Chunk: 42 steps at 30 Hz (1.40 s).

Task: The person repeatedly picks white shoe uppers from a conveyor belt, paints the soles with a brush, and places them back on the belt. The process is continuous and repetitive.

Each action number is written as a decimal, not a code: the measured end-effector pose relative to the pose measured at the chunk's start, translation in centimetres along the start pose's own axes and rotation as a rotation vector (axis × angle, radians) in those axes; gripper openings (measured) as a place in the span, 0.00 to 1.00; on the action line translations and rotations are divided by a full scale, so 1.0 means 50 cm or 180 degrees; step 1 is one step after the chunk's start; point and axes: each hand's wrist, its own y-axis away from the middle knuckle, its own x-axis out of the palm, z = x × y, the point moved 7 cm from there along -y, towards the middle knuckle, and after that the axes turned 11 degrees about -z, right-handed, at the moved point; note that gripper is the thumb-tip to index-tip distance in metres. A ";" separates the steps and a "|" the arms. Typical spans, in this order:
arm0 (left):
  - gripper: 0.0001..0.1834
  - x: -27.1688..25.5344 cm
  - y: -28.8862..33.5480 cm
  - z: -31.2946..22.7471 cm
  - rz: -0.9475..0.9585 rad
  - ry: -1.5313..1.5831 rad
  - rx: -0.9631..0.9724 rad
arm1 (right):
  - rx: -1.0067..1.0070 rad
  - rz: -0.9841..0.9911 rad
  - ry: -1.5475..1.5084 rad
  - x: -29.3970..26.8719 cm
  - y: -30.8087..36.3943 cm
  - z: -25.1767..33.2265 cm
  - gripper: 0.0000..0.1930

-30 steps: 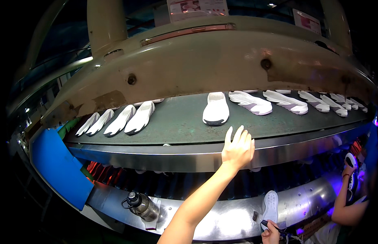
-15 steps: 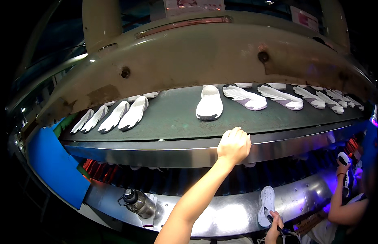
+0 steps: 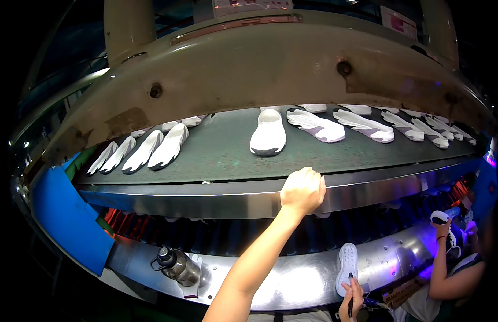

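Observation:
My left hand [image 3: 302, 190] is closed, its fingers curled over the metal edge [image 3: 238, 202] of the conveyor; the fingertips are hidden. Low in the view, my right hand [image 3: 352, 300] pinches a slim black pen-like tool [image 3: 351, 276]. The tool's dark tip is at the lower part of a white shoe sole [image 3: 347, 257], which lies on the shiny metal ledge [image 3: 292, 271]. Beyond my left hand, a white shoe with a dark toe rim [image 3: 268, 134] sits alone on the green belt [image 3: 216, 155].
More white shoes [image 3: 166, 147] line the belt at left and right under a beige machine hood [image 3: 249, 64]. A dark bottle [image 3: 179, 266] stands on the ledge at left. At right, a co-worker's hand [image 3: 441, 229] holds a shoe. Dark rollers run below the belt.
The whole scene has shifted slightly left in view. My right hand has turned the pen-like tool more upright by the sole. At right, the co-worker's hand has shifted left with the shoe.

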 end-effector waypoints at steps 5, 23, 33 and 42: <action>0.09 0.001 0.007 0.002 -0.0026 -0.0029 0.0024 | -0.0246 0.0313 0.0148 0.005 0.005 0.005 0.20; 0.07 0.001 -0.007 -0.012 -0.0091 -0.0104 0.0105 | -0.0729 0.0731 0.0401 0.013 0.006 0.020 0.41; 0.09 0.011 -0.003 -0.014 0.0013 -0.0014 0.0047 | -0.0792 0.0896 0.0586 0.019 0.000 0.002 0.46; 0.08 0.012 -0.006 -0.018 0.0006 -0.0053 0.0073 | -0.0528 0.0856 0.0287 0.010 -0.004 0.008 0.47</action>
